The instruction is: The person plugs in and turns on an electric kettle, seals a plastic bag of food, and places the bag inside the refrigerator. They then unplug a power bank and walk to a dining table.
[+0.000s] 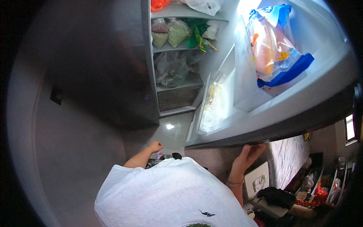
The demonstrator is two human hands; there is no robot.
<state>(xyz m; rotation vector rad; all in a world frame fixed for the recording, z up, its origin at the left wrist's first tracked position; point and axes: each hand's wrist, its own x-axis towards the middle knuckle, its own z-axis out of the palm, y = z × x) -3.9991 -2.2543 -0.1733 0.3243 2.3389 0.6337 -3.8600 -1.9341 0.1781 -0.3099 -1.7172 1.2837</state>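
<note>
My right hand (250,155) is raised to the dark outer side of the open refrigerator door (255,132), its fingertips against the door's edge. My left hand (155,146) hangs in front of my body with curled fingers, and no object shows in it. A clear plastic food package with blue ends (279,48) sits in the upper door bin (246,96); its contents are pale pink. Lower on the door, another bin (202,119) holds a whitish plastic bag (213,109). Inside the refrigerator, a bag of green peas or beans (177,32) rests on a shelf (181,48).
Below that shelf are clear plastic bags (171,66) and a drawer (178,99). A dark cabinet side or panel (113,56) stands left of the refrigerator. Glossy floor (170,133) lies beneath the door. Behind me at right are a chair-like white panel (256,181) and cluttered shelves (320,187).
</note>
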